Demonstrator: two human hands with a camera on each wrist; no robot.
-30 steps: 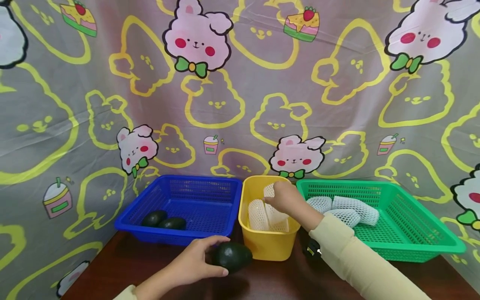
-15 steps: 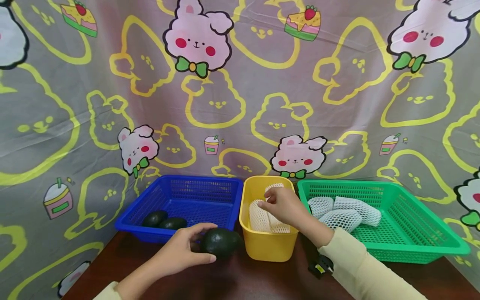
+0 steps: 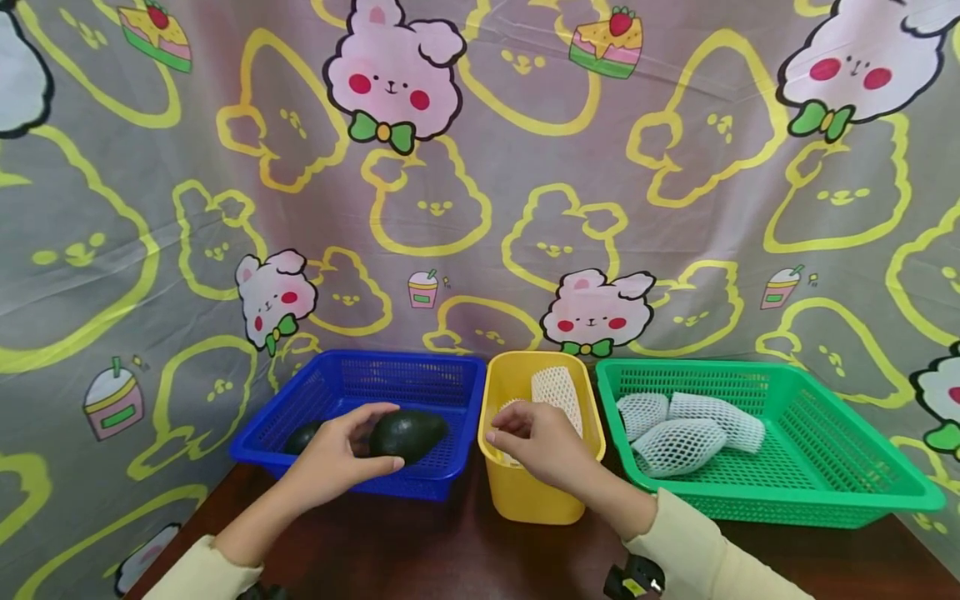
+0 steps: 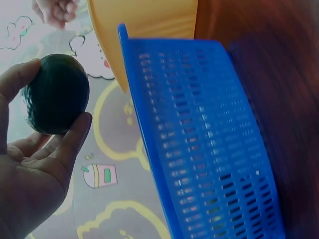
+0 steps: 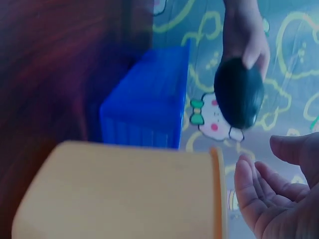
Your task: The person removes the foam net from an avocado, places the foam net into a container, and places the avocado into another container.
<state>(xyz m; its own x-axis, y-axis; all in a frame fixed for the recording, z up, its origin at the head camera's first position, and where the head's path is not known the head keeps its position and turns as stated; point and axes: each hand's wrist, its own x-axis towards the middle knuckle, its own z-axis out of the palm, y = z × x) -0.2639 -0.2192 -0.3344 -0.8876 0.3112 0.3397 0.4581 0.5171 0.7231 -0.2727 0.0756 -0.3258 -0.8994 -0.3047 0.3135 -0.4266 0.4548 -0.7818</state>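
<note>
My left hand (image 3: 337,454) holds a dark green avocado (image 3: 408,436) between thumb and fingers, over the front part of the blue basket (image 3: 262,404). In the left wrist view the avocado (image 4: 59,94) is held above the level of the basket's rim. Another avocado (image 3: 302,437) lies in the basket, partly behind my hand. My right hand (image 3: 551,446) hovers over the front of the yellow bin (image 3: 536,500), its fingers loosely bent and holding nothing. White foam net sleeves (image 3: 557,392) stand in that bin, some hidden behind the hand.
To the right, a green basket (image 3: 817,450) contains several net-wrapped pieces (image 3: 681,446). All three containers stand side by side on a dark brown table (image 3: 450,550). A printed cloth (image 3: 480,208) hangs close behind them.
My left hand has carried the avocado left and up, from in front of the yellow bin to over the blue basket. My right hand has let go of a foam sleeve and drawn back toward me.
</note>
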